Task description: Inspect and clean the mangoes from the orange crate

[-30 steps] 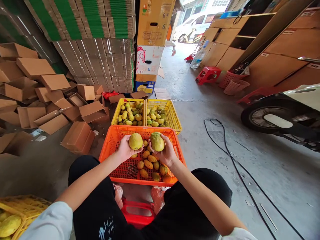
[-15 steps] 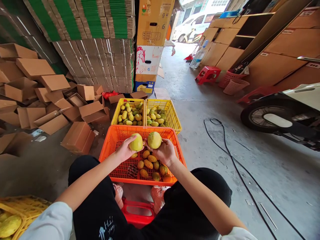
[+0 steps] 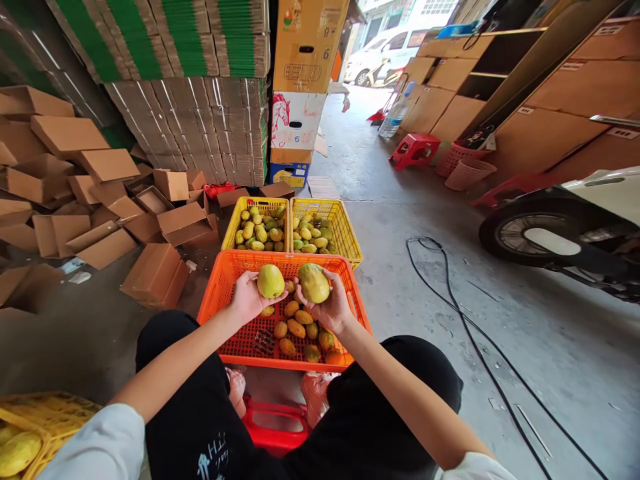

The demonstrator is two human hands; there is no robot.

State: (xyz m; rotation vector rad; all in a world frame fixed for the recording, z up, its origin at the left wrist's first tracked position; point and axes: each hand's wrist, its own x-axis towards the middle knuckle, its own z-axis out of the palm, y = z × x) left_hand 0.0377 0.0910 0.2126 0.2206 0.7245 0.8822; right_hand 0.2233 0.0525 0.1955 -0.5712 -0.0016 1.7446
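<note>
My left hand [image 3: 249,297] is closed around a yellow-green mango [image 3: 271,281], held above the orange crate [image 3: 216,293]. My right hand [image 3: 331,307] grips a second, greener mango [image 3: 314,283] right beside the first. Both fruits hover over the crate, which holds several smaller yellow-brown mangoes [image 3: 298,328] on its floor. I sit on a red stool [image 3: 274,427] with the crate between my knees.
Two yellow crates [image 3: 343,230] filled with mangoes stand just beyond the orange one. Loose cardboard boxes [image 3: 155,273] are piled at left, stacked flat cartons behind. A black cable [image 3: 463,313] crosses the floor at right, near a scooter wheel [image 3: 537,240]. Another yellow crate [image 3: 30,433] sits at bottom left.
Both hands turned the mangoes in place; the right mango rotated from its pale rounded side to a greener side, and the two fruits moved slightly apart.
</note>
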